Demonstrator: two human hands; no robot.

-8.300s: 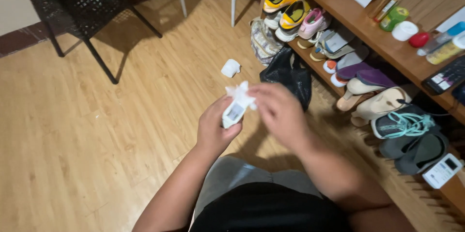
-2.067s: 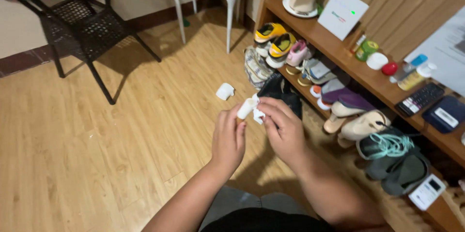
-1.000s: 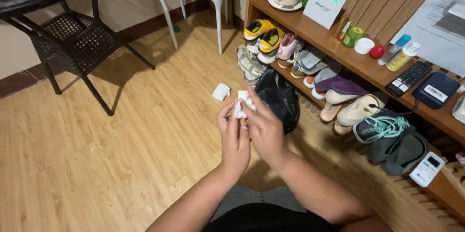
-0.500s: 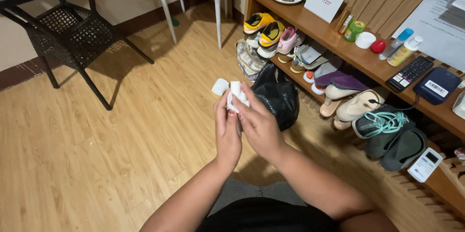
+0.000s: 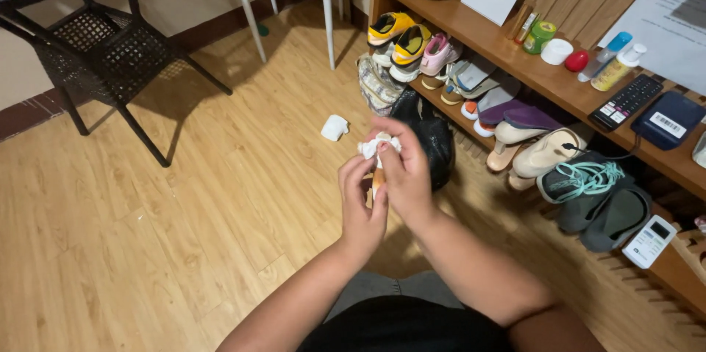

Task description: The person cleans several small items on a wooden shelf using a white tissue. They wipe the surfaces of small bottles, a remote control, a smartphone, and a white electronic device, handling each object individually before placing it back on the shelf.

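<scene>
Head view, seated person above a wood floor (image 5: 147, 249). A shoe rack (image 5: 559, 94) stands to the right, a black bag (image 5: 434, 142) at its foot, a white scrap (image 5: 334, 128) lies on the floor well apart from the hands. Right hand (image 5: 404, 175) and left hand (image 5: 362, 208) meet at mid-air, both closed on a small white wad (image 5: 379, 146), pinched at the fingertips. The wad looks light, soft and crushable, probably tissue or wrapping; something stiffer may sit inside. Best held by its edges, lightly.
</scene>
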